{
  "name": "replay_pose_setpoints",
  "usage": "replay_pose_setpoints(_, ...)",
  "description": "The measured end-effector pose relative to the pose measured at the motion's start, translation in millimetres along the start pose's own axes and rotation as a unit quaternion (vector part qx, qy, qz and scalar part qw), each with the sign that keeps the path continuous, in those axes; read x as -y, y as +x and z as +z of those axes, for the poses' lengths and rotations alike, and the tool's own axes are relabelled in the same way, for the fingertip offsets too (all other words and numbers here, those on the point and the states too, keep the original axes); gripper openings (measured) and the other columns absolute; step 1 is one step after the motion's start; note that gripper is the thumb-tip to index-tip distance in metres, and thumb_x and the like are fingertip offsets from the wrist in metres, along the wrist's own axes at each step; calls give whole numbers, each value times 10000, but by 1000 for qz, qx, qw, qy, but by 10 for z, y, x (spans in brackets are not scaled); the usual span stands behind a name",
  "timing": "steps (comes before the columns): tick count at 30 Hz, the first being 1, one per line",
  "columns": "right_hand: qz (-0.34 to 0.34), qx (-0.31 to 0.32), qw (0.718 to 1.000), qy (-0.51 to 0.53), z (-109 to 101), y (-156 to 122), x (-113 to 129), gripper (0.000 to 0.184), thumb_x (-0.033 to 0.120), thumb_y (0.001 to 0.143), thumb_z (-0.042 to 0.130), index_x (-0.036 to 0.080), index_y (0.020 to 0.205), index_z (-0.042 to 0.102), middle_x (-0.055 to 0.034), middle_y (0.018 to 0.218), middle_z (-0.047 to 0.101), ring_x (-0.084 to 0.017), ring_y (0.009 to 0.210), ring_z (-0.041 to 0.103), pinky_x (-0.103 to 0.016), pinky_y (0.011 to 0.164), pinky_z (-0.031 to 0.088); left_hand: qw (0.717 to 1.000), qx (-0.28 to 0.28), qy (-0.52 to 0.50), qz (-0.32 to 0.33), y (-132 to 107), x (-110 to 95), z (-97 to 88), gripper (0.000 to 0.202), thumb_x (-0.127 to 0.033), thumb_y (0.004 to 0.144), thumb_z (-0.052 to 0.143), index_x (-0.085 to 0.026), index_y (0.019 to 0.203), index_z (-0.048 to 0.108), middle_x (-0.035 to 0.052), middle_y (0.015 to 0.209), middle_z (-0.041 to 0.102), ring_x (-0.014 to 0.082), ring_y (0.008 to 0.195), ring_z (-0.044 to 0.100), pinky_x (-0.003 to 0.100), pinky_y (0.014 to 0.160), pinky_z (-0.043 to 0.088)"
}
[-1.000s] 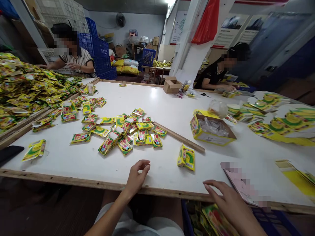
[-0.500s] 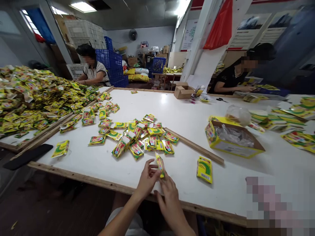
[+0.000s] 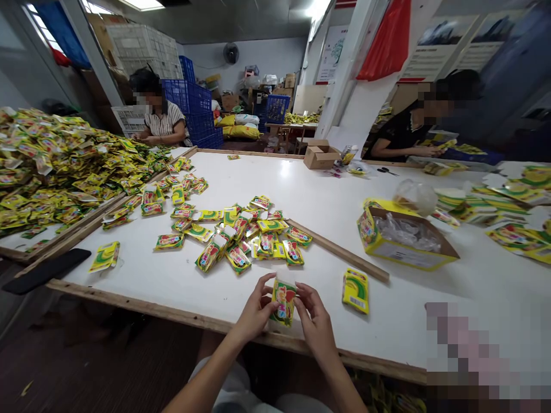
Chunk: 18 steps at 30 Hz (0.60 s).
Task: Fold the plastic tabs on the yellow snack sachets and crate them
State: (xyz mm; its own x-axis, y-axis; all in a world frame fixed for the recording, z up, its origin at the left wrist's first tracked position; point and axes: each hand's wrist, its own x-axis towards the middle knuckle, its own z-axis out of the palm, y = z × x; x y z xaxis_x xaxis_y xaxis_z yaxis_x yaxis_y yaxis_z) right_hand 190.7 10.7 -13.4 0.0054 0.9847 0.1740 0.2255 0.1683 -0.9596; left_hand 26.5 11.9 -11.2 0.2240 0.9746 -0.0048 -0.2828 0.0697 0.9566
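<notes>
- Where the head view looks down at the near edge of the white surface (image 3: 310, 195), the left hand (image 3: 253, 312) and the right hand (image 3: 316, 324) meet at 6 o'clock with one yellow sachet (image 3: 283, 302) between them.
- The fingers of each hand are pressed on a side edge of the sachet, pinching it upright, printed face to the camera, just above the surface's wooden rim.
- At 12 o'clock from the hands, near them, lies a loose pile of sachets (image 3: 241, 235); nothing lies between the pile and the hands.
- At 3 o'clock, just beside the right hand, a yellow packet (image 3: 355, 290) lies flat.
- Beyond the packet, a wooden strip (image 3: 340, 250) runs slantwise between the pile and an open yellow carton (image 3: 404, 241) at 2 o'clock.
- At 9 o'clock, well apart, lie a lone sachet (image 3: 104, 256) and a black flat object (image 3: 45, 271).
- At 10 o'clock a big heap of sachets (image 3: 51, 166) covers a neighbouring surface, with a seated person (image 3: 161, 120) behind it.
- At 1 o'clock, far off, a brown box (image 3: 321, 156) stands; a second person (image 3: 413, 135) sits beyond, hands on their own packets.
- Flat printed cartons (image 3: 495, 201) lie stacked at the right edge.
</notes>
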Motion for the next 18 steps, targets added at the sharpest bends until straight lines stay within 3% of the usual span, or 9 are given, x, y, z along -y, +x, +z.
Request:
replay_pose_setpoints(7, 10, 47, 999, 0, -77, 36, -68, 317, 424, 871, 551, 212, 1095, 625, -82, 1088, 678, -229, 952, 649, -343, 845, 511, 998, 45, 36, -16, 2, 15, -28, 599, -285, 789, 676, -288, 1332, 423, 23, 974, 594, 115, 715, 594, 234, 666, 458)
replay_pose_setpoints(10, 2, 63, 998, -4, -51, 74, -11, 268, 423, 863, 566, 212, 988, 674, -74, 1029, 694, -234, 922, 652, -332, 810, 514, 998, 22, 57, -15, 18, 5, -19, 382, -290, 800, 662, -221, 1158, 547, 26, 909, 622, 142, 731, 605, 248, 665, 477)
replay_pose_setpoints(14, -37, 26, 999, 7, 81, 154, 12, 240, 426, 846, 592, 210, 871, 692, -69, 938, 688, -235, 930, 634, -334, 814, 501, 995, -34, 81, 35, 24, -8, -10, 178, -282, 808, 645, -178, 948, 614, 65, 999, 645, 211, 932, 620, 305, 814, 497)
replay_pose_setpoints(18, -15, -8, 997, 70, 162, 172, -30, 270, 413, 832, 623, 215, 1015, 627, -50, 906, 680, -206, 854, 648, -325, 770, 518, 992, -54, 80, 77, -9, -9, 4, 310, -210, 829, 600, -222, 1128, 520, 56, 1062, 651, 196, 969, 630, 331, 885, 487)
